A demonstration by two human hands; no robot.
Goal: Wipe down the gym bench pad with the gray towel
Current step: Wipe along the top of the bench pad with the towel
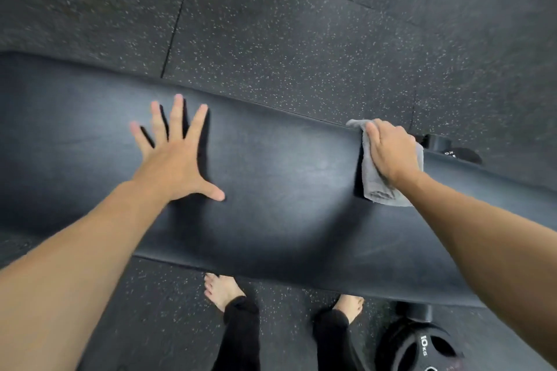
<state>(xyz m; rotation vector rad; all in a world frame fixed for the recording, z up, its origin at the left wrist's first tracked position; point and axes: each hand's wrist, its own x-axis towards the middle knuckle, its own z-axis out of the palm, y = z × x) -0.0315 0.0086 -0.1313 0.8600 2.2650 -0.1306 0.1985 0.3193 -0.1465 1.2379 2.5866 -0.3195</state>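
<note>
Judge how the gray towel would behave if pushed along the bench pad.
The gray towel looks soft and floppy: it bunches in folds under the right hand. It would probably slide easily on the smooth bench pad, yet crumple unless pressed flat.

The bench (271, 190) pad is smooth dark vinyl with a soft sheen. The towel (373, 187) is gray terry cloth, nubby and matt. The floor (301, 39) is rough black rubber, speckled pale. The plate (419, 346) looks matt black rubber.
</note>
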